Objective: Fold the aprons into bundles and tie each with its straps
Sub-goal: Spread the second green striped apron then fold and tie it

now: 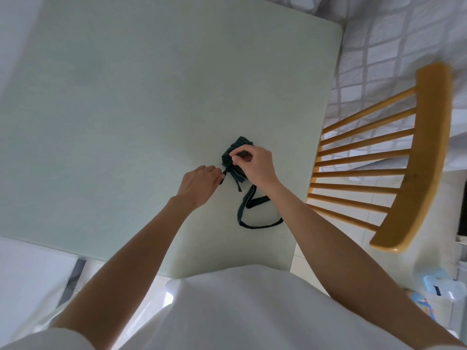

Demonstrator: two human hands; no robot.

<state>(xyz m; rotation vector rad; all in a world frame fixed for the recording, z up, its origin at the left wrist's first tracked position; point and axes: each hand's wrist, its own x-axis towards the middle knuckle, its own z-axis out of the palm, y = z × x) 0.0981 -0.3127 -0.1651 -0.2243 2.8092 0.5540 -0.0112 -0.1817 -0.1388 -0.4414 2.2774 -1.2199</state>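
Note:
A dark green striped apron (234,157) lies rolled into a small bundle on the pale table (126,109), right of centre. My right hand (255,164) rests over the bundle and pinches a strap at its top. My left hand (199,184) sits just left of the bundle and pinches a dark strap end between fingertips. A short strap tail hangs below the bundle. A long dark strap loop (255,213) trails on the table toward me, partly under my right forearm.
A wooden spindle-back chair (394,157) stands against the table's right edge. A quilted white cover (394,41) lies beyond it. Blue and white items (439,286) sit on the floor at lower right. A white surface (30,269) is at lower left.

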